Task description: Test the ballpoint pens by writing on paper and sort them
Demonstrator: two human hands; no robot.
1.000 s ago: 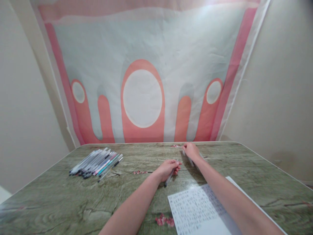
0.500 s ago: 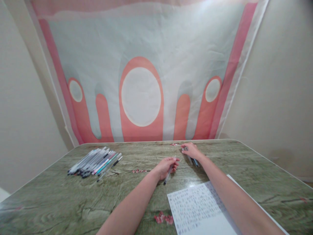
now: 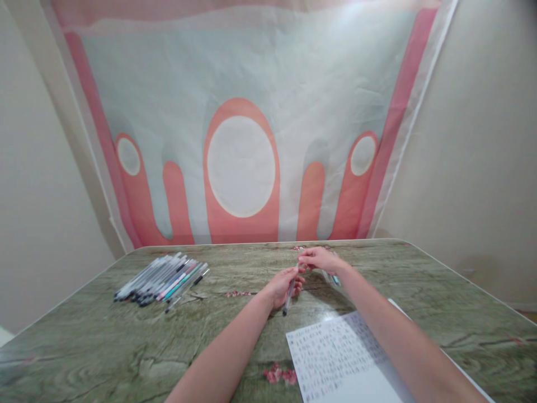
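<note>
Near the middle of the table, my left hand (image 3: 286, 287) is closed around a clear pen (image 3: 289, 296), whose dark tip points down toward me. My right hand (image 3: 318, 259) reaches in from the right, its fingers pinched at the upper end of that pen, by the left fingertips. Whether it holds a pen of its own is too small to tell. A few pens (image 3: 335, 280) lie under the right wrist, partly hidden. On the left of the table, a pile of pens (image 3: 161, 279) lies side by side, mostly clear with dark ends, some teal and pink.
A sheet of paper with handwriting (image 3: 335, 358) lies at the front right, partly under my right forearm. The wood-patterned table (image 3: 104, 347) has printed pink flowers. Behind its far edge hangs a pink and grey cloth (image 3: 243, 61).
My right hand has moved left, from above the few pens to the left hand's fingertips. The pen in my left hand stands slightly steeper.
</note>
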